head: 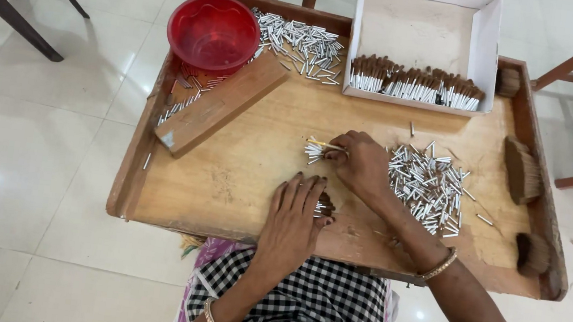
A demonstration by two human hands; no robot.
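Now your right hand (362, 164) pinches a thin yellowish stick (325, 145) beside small silver metal tubes (314, 153); your left hand (298, 206) lies flat, fingers spread, over brown bristle tufts (325, 205) on the wooden bench (241, 170).

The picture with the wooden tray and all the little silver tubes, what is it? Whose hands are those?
There is no machine here, only a person. A camera on their head looks straight down, so you see their own two hands. The left hand lies flat on the wooden tray, covering a few small pieces. The right hand pinches a thin yellowish stick beside a little bunch of silver tubes. More tubes lie in a pile to the right and another at the back. There is also a red bowl, a wooden block, brown tufts and a white box holding finished brown-tipped tubes.
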